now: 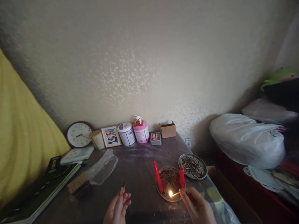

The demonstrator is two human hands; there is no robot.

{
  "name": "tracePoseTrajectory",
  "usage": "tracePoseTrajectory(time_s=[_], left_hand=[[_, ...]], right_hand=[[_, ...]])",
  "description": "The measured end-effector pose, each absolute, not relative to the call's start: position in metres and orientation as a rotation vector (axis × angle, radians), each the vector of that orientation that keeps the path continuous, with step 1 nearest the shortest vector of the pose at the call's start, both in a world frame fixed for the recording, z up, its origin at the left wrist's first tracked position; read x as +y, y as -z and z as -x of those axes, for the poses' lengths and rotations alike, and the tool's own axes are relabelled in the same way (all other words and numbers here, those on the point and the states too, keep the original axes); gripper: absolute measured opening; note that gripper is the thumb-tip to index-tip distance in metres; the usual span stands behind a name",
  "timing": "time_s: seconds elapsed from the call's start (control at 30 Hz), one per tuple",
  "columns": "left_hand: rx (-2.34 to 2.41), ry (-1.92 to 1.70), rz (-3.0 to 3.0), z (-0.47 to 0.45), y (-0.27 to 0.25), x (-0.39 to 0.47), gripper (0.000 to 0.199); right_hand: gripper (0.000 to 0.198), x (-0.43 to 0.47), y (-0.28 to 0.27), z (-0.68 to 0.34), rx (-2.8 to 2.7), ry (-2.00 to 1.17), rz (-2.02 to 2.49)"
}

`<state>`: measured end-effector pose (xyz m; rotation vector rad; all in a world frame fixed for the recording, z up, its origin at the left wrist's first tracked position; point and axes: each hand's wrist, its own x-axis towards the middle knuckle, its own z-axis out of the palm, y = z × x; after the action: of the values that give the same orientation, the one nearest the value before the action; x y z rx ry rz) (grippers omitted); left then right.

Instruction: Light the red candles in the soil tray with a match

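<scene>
**Head view: lit match held over a dish with two red candles**

Head camera looks down on a dark bench set against a pale patterned wall. A white plastic sack lies off to the right, and a yellow cloth fills the left edge. Along the wall stand a round clock, a framed panda picture, a white tin and a pink tin, then a small cardboard box. Near the front, a round metal dish holds two red candles, both leaning. A second dish sits just behind it to the right. The right hand has its grip pinched together on a burning match, flame low over the dish between the candles. The left hand has its grip closed on a matchbox, held upright, well apart from the dish.
</scene>
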<state>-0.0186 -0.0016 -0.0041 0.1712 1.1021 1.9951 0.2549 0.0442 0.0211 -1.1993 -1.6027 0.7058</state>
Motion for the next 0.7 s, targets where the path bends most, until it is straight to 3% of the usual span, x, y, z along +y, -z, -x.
tracePoseTrajectory(time_s=[0.7], left_hand=[[1.078,-1.960,-0.110,0.0235,0.0060,-0.0001,0.046]], right_hand=[[0.033,0.0494,-0.0212,-0.2534,-1.652,-0.664,1.197]])
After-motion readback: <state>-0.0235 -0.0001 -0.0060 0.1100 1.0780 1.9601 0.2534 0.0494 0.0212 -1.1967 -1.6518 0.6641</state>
